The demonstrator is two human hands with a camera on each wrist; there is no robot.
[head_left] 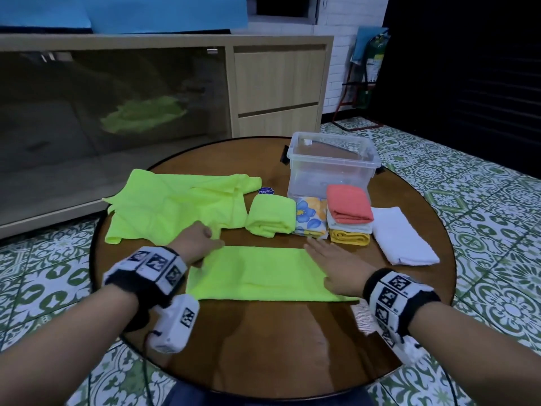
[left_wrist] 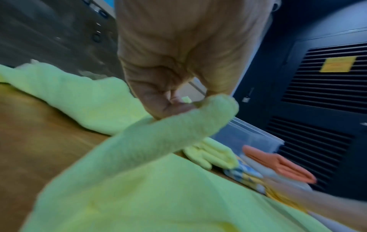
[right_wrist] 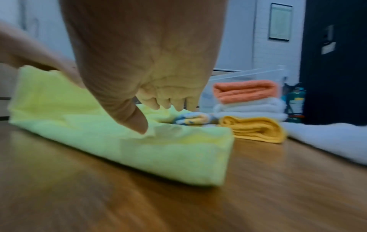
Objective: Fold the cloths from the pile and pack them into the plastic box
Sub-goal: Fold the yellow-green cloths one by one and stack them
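A lime green cloth point(head_left: 263, 273), folded into a long strip, lies at the front middle of the round wooden table point(head_left: 278, 341). My left hand point(head_left: 207, 234) pinches the strip's left end and lifts it; in the left wrist view the cloth point(left_wrist: 174, 130) hangs from the curled fingers point(left_wrist: 178, 106). Flat on the strip's right part rests my right hand point(head_left: 317, 252), fingers straight; the right wrist view shows its thumb point(right_wrist: 139, 122) pressing the cloth point(right_wrist: 158, 153). The clear plastic box point(head_left: 330, 162) stands open at the back right and looks empty.
Unfolded lime cloths point(head_left: 175, 206) are spread at the back left. In front of the box lie a folded lime cloth point(head_left: 270, 215), a floral cloth point(head_left: 310, 218), a coral, white and yellow stack point(head_left: 348, 206), and a folded white cloth point(head_left: 401, 235). A cabinet point(head_left: 278, 83) stands beyond the table.
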